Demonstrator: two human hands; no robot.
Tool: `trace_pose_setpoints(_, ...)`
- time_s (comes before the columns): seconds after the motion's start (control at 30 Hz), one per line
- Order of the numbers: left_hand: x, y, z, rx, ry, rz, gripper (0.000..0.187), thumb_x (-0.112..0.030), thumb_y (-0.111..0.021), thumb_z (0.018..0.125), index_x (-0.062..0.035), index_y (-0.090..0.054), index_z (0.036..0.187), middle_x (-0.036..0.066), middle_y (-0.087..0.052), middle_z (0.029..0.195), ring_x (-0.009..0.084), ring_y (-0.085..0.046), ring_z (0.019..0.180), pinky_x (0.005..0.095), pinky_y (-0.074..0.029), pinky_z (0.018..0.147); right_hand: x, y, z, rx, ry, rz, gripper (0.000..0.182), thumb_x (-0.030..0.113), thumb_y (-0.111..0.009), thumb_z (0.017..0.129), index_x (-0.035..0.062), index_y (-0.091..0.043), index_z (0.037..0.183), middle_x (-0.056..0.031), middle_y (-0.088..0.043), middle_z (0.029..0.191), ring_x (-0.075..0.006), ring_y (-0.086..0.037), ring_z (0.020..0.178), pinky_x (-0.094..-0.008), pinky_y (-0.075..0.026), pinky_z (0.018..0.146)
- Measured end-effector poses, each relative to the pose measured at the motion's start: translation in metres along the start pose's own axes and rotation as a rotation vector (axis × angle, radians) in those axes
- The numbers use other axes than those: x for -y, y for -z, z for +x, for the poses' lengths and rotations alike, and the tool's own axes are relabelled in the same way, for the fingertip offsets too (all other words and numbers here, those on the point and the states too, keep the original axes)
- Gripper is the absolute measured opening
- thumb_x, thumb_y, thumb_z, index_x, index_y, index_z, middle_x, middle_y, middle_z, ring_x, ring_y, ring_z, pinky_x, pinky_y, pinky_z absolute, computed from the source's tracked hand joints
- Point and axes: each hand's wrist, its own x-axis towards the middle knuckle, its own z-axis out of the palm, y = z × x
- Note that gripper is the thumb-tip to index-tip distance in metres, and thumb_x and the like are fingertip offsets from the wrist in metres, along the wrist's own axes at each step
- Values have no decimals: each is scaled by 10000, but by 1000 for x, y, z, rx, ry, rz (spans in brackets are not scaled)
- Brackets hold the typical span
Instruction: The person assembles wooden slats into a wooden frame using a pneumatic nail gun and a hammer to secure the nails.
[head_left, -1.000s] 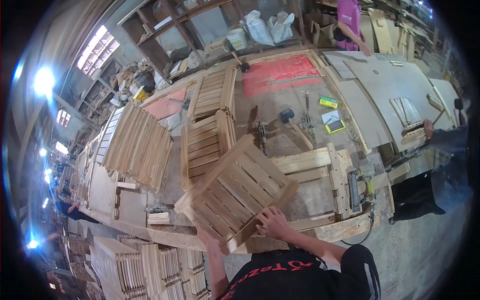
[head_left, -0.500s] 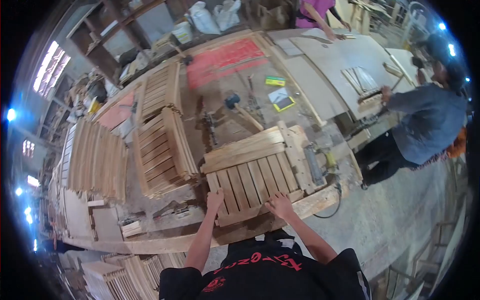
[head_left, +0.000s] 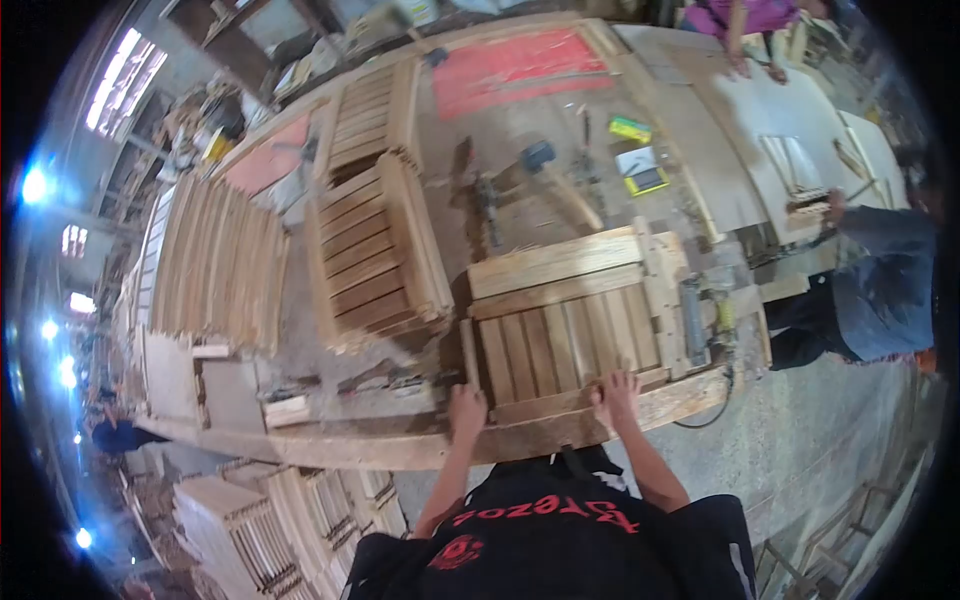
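A slatted wooden panel lies flat on the workbench in front of me, its slats running away from me. My left hand rests at the panel's near left corner, fingers on the wood. My right hand presses on the near edge rail at the right. Two wide boards lie just beyond the panel. An upright wooden stop borders the panel's right side.
A stack of finished slatted panels stands left of the panel, with more panels further left. A mallet and clamps lie beyond. A nail gun sits at right. A person in blue works at right; another person's hands are far back.
The slatted panel, held tilted in the air a second ago, now lies flat on the bench against the stop. Both my hands have shifted to its near edge.
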Motion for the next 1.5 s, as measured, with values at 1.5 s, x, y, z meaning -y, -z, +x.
trace_pose_setpoints(1.5, 157, 82, 101, 109, -649, -359, 363, -303, -608, 947, -60, -590, 678, -14, -518, 650, 120, -462, 631, 297, -372, 572, -4, 3, 0, 75, -130, 67, 394, 445, -583, 822, 139, -613, 1069, -107, -549, 1082, -334, -478, 1125, -483, -402, 969)
